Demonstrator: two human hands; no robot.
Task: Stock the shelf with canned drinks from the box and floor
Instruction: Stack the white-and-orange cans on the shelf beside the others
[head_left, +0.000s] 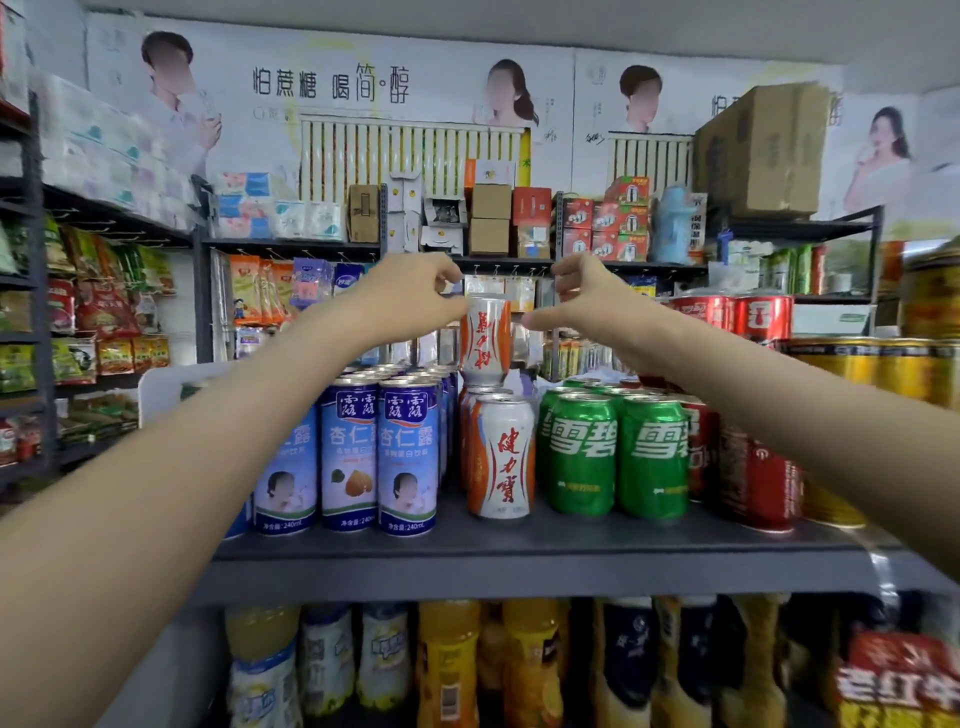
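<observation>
Orange-and-white upper can (485, 338) stands upright, long axis vertical, stacked on the tops of a row of matching cans on a dark grey shelf (519, 551). Its red brush lettering reads upside down, so the can is inverted. The front can (501, 457) of that row stands right way up, and its red characters read 健力寶.

Both bare arms reach forward and up from the lower corners, meeting at the upper can. The left hand (410, 296) is bent at the wrist, fingers curled above the can's top rim. Its thumb (457, 312) touches the can's upper left side, but whether it actually grips cannot be told. The right hand (587, 301) mirrors it, forefinger and thumb curved into a loose C facing the can. The right thumb tip (532, 322) sits just beside the can's right side, with a sliver of gap.

Left of the orange row stand tall blue cans (408, 457) marked 露露 杏仁露 and 240mL. To the right are green cans (652, 457) reading 雪碧, then red cans (758, 478) whose writing is too blurred to read. Below the shelf, yellow and dark bottles (447, 660) stand in rows. A poster (332, 83) on the back wall reads 怕蔗糖 喝简醇.
</observation>
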